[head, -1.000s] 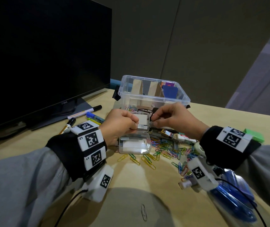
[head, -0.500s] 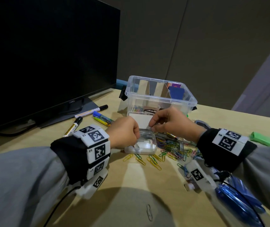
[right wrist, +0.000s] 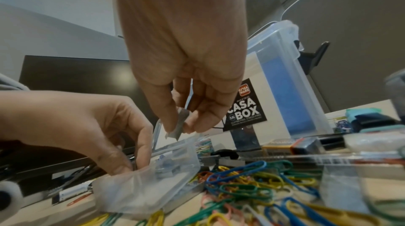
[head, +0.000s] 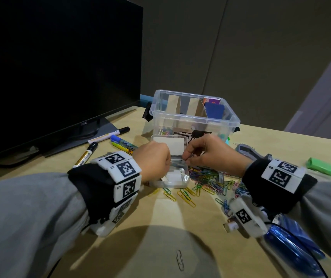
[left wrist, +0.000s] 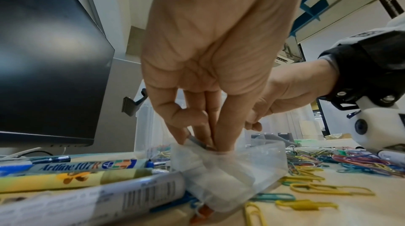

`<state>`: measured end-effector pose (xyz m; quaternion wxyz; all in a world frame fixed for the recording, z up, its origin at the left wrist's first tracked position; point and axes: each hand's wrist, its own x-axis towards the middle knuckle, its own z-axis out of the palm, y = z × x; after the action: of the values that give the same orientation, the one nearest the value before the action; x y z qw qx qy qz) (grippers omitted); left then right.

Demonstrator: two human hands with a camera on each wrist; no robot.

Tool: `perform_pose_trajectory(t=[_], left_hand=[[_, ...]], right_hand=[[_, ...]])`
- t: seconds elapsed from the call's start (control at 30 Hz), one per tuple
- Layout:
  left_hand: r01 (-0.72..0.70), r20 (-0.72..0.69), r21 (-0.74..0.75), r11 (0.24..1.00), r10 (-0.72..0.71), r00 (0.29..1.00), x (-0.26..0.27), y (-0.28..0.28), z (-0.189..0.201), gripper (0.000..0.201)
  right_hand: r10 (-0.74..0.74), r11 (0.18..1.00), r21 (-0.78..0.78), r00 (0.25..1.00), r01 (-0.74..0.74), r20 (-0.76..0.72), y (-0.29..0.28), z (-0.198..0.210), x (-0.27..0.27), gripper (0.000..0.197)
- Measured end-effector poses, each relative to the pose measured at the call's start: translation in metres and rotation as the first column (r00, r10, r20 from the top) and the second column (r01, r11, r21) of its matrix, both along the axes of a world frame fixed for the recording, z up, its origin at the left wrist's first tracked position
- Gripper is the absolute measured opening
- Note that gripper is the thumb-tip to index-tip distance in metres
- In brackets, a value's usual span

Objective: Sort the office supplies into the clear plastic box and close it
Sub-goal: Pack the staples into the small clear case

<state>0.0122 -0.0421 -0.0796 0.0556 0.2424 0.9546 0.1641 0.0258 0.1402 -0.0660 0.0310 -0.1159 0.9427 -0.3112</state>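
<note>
A small clear case lies open on the table with its lid tipped up, white inserts inside. My left hand reaches into the case's left side and pinches a thin grey staple strip at the rim. My right hand hovers just above the case, thumb and fingers pinching another grey staple strip. Behind stands the large clear plastic box, lid off, with cardboard dividers, cards and a few clips inside. Coloured paper clips lie heaped to the right of the small case.
A dark monitor fills the left. Markers lie beside its stand. A grey stapler and a green item sit at right, blue pens in a clear sleeve at front right, one loose clip at the front.
The small case, held up a second ago, has come down onto the table. Both hands dropped with it, and my left fingers now dip into its tray.
</note>
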Motion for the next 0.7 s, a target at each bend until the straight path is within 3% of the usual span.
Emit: perform_pose_trajectory(t=[0.2,0.37,0.5,0.7], left_hand=[[0.002,-0.029,-0.043,0.999,-0.003,1.000,-0.006,0.003,-0.002,0.011],[-0.010,-0.079,-0.106,0.994,0.001,0.997,-0.004,0.006,-0.006,0.014],[0.012,-0.117,-0.022,1.000,-0.015,0.993,-0.007,0.006,0.001,0.017],[0.205,-0.035,-0.164,0.965,-0.214,0.976,-0.008,0.003,0.010,0.013]], right_hand=[[0.002,1.000,0.003,1.000,-0.002,0.010,0.000,-0.003,-0.001,0.011],[0.011,1.000,-0.004,1.000,-0.011,0.017,-0.001,-0.004,-0.001,0.011],[0.009,1.000,0.008,1.000,-0.009,0.013,0.000,-0.004,-0.001,0.013],[-0.010,0.999,0.030,1.000,0.010,0.006,0.000,-0.006,-0.001,0.011]])
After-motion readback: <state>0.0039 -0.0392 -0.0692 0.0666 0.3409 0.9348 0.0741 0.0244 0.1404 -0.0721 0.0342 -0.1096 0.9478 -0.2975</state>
